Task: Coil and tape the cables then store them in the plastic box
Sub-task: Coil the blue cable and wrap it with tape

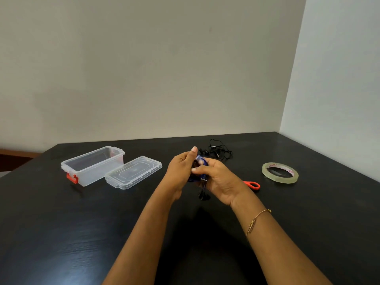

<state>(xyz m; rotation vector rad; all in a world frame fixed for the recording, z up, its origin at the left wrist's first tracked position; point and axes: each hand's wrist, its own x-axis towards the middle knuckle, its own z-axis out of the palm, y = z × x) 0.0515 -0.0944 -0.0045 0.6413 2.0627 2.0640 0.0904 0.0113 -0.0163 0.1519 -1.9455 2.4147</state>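
1. Both hands meet above the counter [61, 223], right of the plastic box [92, 165].
2. The left hand [181, 171] has its grip curled round the blue cable [200, 161], thumb up.
3. The right hand [220, 179] pinches the same coil; black earbuds [204, 196] dangle below.
4. A black cable [220, 151] lies loose behind the hands, farther from the box.

Both bare forearms reach in from six o'clock and meet above the table's middle. The left hand [181, 171] has its fingers curled, thumb pointing to twelve o'clock, gripping a blue cable bundle [200, 165]. The right hand [220, 182], at its three o'clock, wraps fingers round the same bundle; a thin gold bracelet [257, 221] hangs on that wrist
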